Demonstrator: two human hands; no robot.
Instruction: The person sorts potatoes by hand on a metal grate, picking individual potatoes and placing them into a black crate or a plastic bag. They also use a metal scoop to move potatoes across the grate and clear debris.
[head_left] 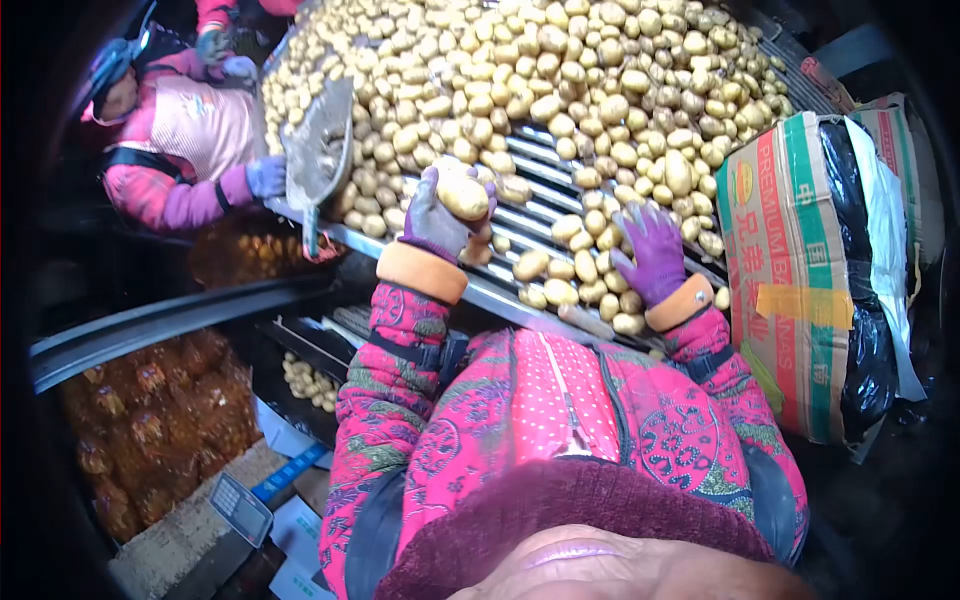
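One potato [463, 194] sits clasped in the gloved left hand [432, 222] above the slatted bed [543, 170], best held lightly against bruising. The right hand [655, 258], spread wide, lies against loose potatoes [586, 266] near the carton [758, 225]; light pressure suits them.

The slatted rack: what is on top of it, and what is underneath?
Potatoes cover most of the slatted rack; the left hand holds one. Where it is bare, only darkness shows through; what lies underneath is hidden.
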